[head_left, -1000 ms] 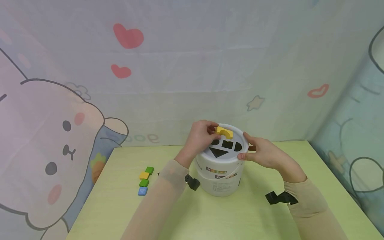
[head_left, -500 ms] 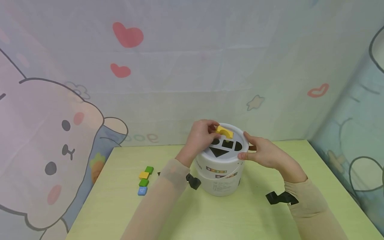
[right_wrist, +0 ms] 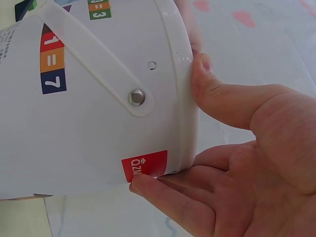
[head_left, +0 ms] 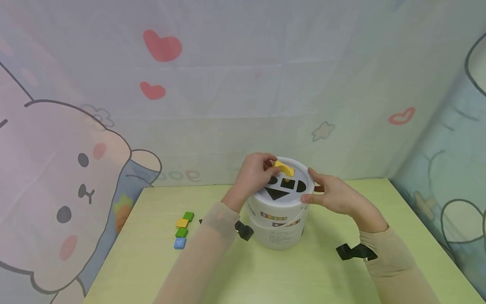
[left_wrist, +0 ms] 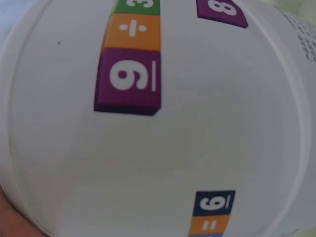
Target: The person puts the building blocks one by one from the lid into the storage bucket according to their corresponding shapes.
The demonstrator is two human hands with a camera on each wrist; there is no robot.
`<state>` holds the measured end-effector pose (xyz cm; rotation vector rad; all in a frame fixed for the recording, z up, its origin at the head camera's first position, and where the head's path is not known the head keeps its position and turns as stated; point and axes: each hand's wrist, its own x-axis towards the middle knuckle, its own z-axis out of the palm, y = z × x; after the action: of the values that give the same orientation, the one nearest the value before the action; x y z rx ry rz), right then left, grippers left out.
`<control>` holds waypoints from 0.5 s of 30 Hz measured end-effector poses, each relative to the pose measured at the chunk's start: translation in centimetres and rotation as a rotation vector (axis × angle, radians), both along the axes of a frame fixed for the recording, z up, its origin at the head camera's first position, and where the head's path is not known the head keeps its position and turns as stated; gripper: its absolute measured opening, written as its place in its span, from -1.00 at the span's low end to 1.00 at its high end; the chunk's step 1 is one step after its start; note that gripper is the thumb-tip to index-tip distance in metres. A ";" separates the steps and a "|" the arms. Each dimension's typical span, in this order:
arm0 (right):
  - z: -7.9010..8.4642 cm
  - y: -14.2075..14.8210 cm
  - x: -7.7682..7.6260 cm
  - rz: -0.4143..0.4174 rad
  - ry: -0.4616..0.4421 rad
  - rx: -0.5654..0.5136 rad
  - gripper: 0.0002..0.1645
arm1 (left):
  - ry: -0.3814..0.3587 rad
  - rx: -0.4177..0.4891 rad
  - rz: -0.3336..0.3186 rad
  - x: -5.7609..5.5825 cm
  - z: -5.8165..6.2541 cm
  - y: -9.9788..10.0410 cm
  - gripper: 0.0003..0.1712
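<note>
A white bucket [head_left: 280, 234] stands upright on the table, its lid [head_left: 294, 195] cut with dark shaped holes: a triangle, a square, a half-round and a round one partly covered. My left hand [head_left: 253, 172] pinches a yellow arch-shaped block [head_left: 285, 168] over the far part of the lid; whether it sits in a hole is unclear. With thumb and fingers, my right hand [head_left: 336, 195] grips the bucket's rim on the right side. In the right wrist view, its thumb lies on the rim and its fingers rest against the printed wall [right_wrist: 98, 148].
Left of the bucket, a row of small square tiles lies on the table [head_left: 129, 270]: green [head_left: 188, 216], yellow [head_left: 182, 223], green [head_left: 182, 232] and blue [head_left: 180, 242]. The left forearm partly hides a dark item beside them. A printed curtain [head_left: 243, 84] hangs behind.
Almost nothing differs. Both hands keep their places on the block and the bucket, and the yellow block has barely moved.
</note>
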<state>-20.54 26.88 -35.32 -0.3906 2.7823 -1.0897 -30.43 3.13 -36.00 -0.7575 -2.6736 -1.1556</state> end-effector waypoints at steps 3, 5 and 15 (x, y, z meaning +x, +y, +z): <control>0.0 0.1 0.0 0.000 0.002 0.004 0.27 | 0.004 0.000 -0.001 0.0 0.0 0.0 -0.64; 0.0 0.1 0.0 0.001 0.004 0.007 0.27 | 0.001 0.001 -0.002 0.0 0.0 0.0 -0.65; 0.0 0.2 0.2 0.011 0.014 -0.010 0.25 | -0.010 -0.007 -0.020 -0.1 0.1 0.0 -0.61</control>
<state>-20.32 27.04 -35.28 -0.4160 2.7839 -1.1029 -30.54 3.15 -35.93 -0.7829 -2.6858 -1.1589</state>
